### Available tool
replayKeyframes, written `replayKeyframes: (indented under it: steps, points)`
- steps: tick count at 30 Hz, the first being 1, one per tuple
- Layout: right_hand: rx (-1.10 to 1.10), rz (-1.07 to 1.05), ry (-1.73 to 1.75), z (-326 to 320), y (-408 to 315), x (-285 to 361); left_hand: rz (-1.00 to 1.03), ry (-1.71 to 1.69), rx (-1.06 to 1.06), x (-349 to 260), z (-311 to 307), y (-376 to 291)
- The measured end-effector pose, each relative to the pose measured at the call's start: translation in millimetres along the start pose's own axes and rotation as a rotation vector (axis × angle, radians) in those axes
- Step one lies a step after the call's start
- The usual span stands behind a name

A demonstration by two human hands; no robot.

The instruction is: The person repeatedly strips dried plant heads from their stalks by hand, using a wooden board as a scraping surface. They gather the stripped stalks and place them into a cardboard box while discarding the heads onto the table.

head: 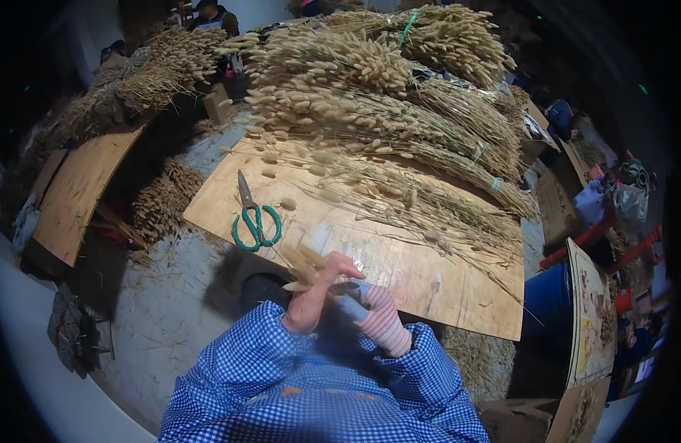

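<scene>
My left hand point(317, 290) is bare and holds a small bunch of dried bunny-tail grass point(303, 266), its fluffy heads pointing up and to the left. Close against it, my right hand point(378, 318) wears a striped glove; its fingers are bent near the stems, but whether they grip them is hidden. Both hands are at the near edge of a plywood board point(473, 293). Scissors with green handles point(257, 221) lie on the board at the left, blades apart. Loose grass stems point(396, 191) spread across the board, with tied bundles of bunny-tail grass point(340, 111) piled behind them.
Another plywood table point(88, 183) stands at the left, with grass heaped behind it and more bundles point(166, 202) on the floor. A blue barrel point(548, 302) and cardboard boxes point(517, 418) are at the right. A person point(216, 19) is at the far left.
</scene>
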State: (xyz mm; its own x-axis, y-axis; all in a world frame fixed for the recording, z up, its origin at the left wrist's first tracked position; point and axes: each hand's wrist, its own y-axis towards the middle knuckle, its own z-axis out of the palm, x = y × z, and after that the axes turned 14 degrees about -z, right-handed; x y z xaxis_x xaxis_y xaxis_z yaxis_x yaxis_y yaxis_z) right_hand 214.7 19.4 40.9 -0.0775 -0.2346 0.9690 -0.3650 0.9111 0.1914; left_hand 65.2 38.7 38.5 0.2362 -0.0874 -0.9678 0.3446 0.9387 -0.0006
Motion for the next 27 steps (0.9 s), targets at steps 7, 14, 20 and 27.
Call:
replayKeyframes:
  steps: [7,14,20,27]
  points:
    - [-0.11,0.067,0.34,6,-1,-3,-0.176,-0.061,0.109,-3,-2,-3]
    - [-0.214,0.041,0.291,-1,-6,1,-0.199,-0.147,0.143,-4,-5,-3]
    - [-0.119,0.153,0.155,-8,-10,-4,-0.187,-0.188,0.157,1,-6,-1]
    - [-0.108,0.118,0.282,-6,-10,-10,-0.146,-0.167,0.183,9,-7,3]
